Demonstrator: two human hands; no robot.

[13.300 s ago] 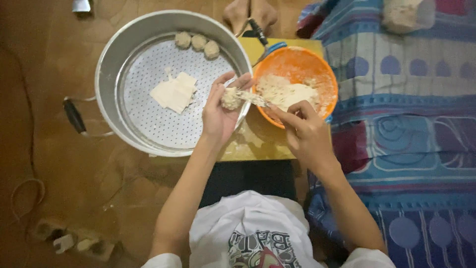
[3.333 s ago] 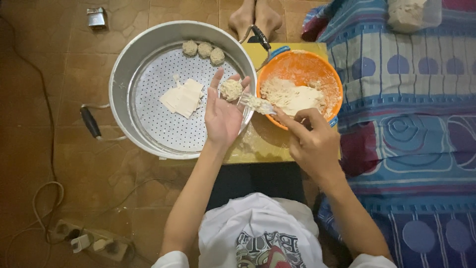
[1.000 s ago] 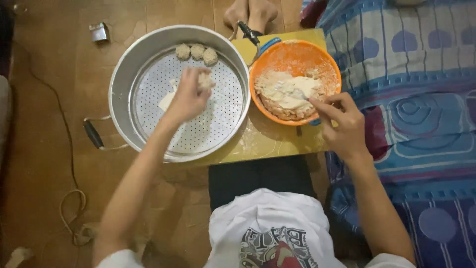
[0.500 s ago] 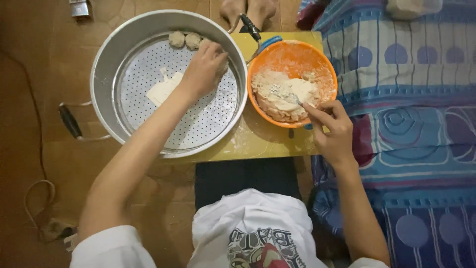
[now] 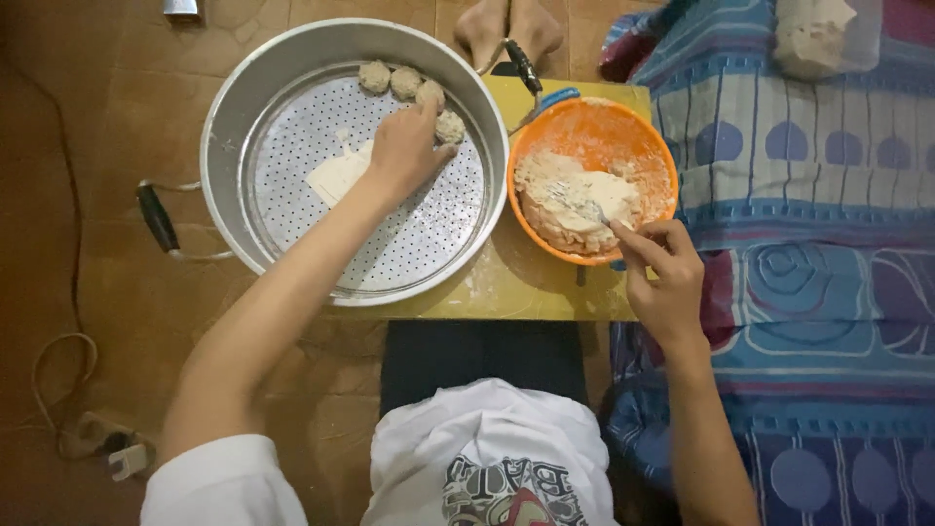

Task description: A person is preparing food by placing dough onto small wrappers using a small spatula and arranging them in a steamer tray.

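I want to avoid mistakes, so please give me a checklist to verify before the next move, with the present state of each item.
1. Left hand empty after setting down: cannot tell, palm faces down.
2. Newest ball lies on the perforated tray beside the other three balls: ok.
3. Free space on tray for more: ok.
4. Right hand grips the fork, tines in the filling: ok.
5. Filling left in the orange bowl: ok.
6. Wrappers within reach in the tray: ok.
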